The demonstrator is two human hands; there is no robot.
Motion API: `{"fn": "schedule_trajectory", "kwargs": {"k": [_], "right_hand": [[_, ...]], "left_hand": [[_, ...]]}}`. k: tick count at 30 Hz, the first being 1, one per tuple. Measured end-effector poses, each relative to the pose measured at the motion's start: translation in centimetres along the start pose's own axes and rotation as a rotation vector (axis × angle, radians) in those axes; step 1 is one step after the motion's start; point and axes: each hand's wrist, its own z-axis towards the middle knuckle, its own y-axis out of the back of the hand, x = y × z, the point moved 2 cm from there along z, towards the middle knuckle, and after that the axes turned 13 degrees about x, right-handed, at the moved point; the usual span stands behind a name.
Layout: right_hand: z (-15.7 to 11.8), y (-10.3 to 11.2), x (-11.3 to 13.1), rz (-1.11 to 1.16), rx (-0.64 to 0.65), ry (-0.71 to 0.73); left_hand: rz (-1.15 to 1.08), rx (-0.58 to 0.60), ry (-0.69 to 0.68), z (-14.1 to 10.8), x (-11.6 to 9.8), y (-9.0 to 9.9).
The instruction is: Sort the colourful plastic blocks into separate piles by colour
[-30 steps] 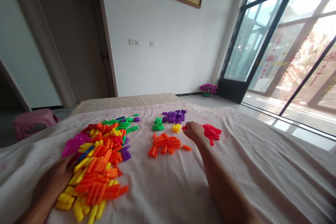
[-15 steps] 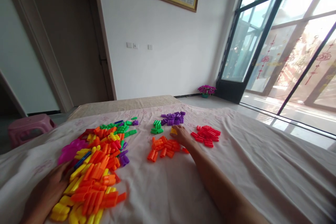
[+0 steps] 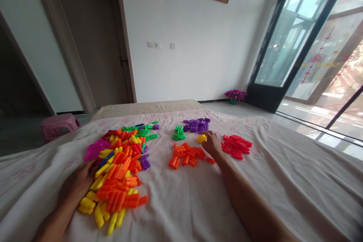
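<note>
My right hand (image 3: 213,144) reaches over the cloth with its fingers closed at the right side of a small yellow plastic block (image 3: 202,138). Orange blocks (image 3: 187,153) lie in a loose group just in front, purple blocks (image 3: 197,125) and green blocks (image 3: 179,133) behind, and red blocks (image 3: 236,146) to the right. At the left edge of a big mixed heap of plastic blocks (image 3: 120,174) rests my left hand (image 3: 81,179), its fingertips hidden near a blue block (image 3: 106,159) and a magenta dish (image 3: 96,150).
A pale cloth (image 3: 176,204) with wrinkles covers the table. Beyond its left edge stands a pink stool (image 3: 60,124). A pot of magenta flowers (image 3: 236,95) sits on the floor by the glass door (image 3: 279,38). Loose purple blocks (image 3: 145,163) lie beside the heap.
The view has turned left, so everything sits further right. More of the yellow block shows beside my right fingers, which have shifted slightly right. My left hand stays by the heap.
</note>
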Motion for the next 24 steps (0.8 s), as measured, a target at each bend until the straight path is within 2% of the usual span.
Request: {"fn": "schedule_trajectory", "kwargs": {"k": [3,5,9,12,17,20,24], "right_hand": [[-1.3,1.1,3.9,0.056,-0.049,0.173],[-2.9,0.8,7.4,0.139,0.01,0.336],[-7.2,-2.1,14.2,0.256,0.196,0.705],[-9.7,-4.9,17.6,0.181,0.309,0.879],[-10.8,-7.8,19.9,0.047,0.345,0.963],[-10.9,-8.1,19.9,0.033,0.32,0.936],[-11.2,-7.5,19.3,0.08,0.303,0.884]], "left_hand": [[-0.073,0.037,0.004,-0.6,-0.7,0.4],[-0.085,0.026,0.006,-0.9,-1.1,0.7],[-0.092,0.006,-0.005,-1.3,-1.7,1.0],[-0.105,0.009,-0.005,-1.4,-1.8,1.0],[-0.106,0.006,0.001,-1.3,-1.7,1.0],[-0.115,0.001,-0.015,-1.3,-1.7,1.0],[-0.119,0.004,-0.006,-1.4,-1.9,1.1]]}}
